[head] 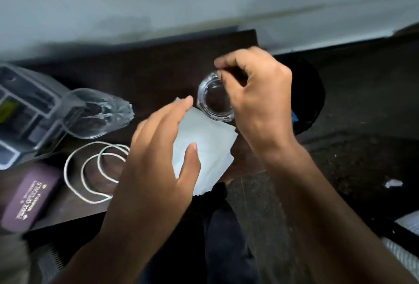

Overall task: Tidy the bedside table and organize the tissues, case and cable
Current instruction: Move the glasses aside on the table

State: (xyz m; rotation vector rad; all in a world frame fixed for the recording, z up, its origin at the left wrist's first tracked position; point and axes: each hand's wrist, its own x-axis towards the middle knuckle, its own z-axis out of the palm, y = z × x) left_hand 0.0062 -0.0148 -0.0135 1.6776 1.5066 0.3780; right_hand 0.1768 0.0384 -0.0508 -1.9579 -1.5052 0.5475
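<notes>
Dark brown wood makes up the desk (158, 61), which runs from the left edge to the centre of the frame. At centre lies a stack of flat white paper tissues (204, 145), its far corner touching a small clear faceted glass bowl (214, 100). The right hand (256, 97), at upper right of centre, curls over the bowl's right rim with thumb and fingers bent around it, gripping the glass. The left hand (154, 159), at centre, is spread open and flat, fingers extended over the left part of the tissues, holding nothing; whether it presses on them cannot be told. Left of that hand a thin white cable (90, 168) lies in loose coils on the desk. At lower left sits a purple rectangular glasses case with pale lettering (29, 199). Above the cable a clear drinking glass (90, 113) lies tipped on its side, beside a grey compartmented plastic organiser box (25, 106) at the left edge.
</notes>
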